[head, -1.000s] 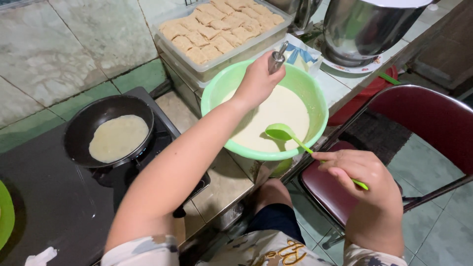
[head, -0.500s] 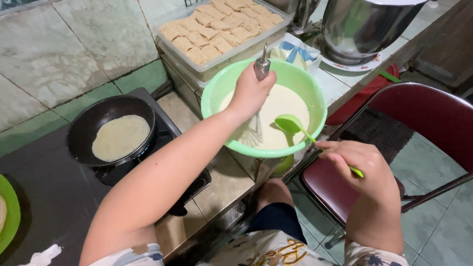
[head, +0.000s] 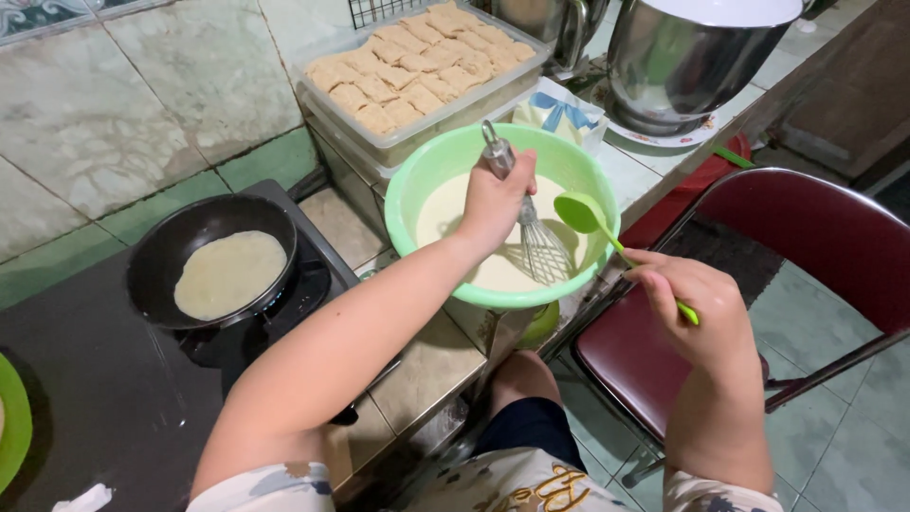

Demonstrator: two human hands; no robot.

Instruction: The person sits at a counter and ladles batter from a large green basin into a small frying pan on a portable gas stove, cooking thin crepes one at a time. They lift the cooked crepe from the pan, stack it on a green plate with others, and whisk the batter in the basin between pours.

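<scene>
My left hand (head: 493,204) grips a metal whisk (head: 533,237) by its handle, and the wires dip toward pale batter in a green bowl (head: 422,175). My right hand (head: 697,308) holds a green ladle (head: 592,220) by its handle, the scoop raised just over the bowl's right side. To the left, a black pan (head: 156,251) sits on a stove burner with a thin round crepe (head: 229,273) cooking in it.
A clear plastic box of folded rolls (head: 417,66) stands behind the bowl. A steel pot (head: 697,57) is at the back right. A dark red folding chair (head: 787,246) is at the right. A green plate edge (head: 11,431) shows at the far left.
My left hand has tipped the whisk upright and lowered its wires into the batter. The ladle has lifted from the batter and moved to the bowl's right side.
</scene>
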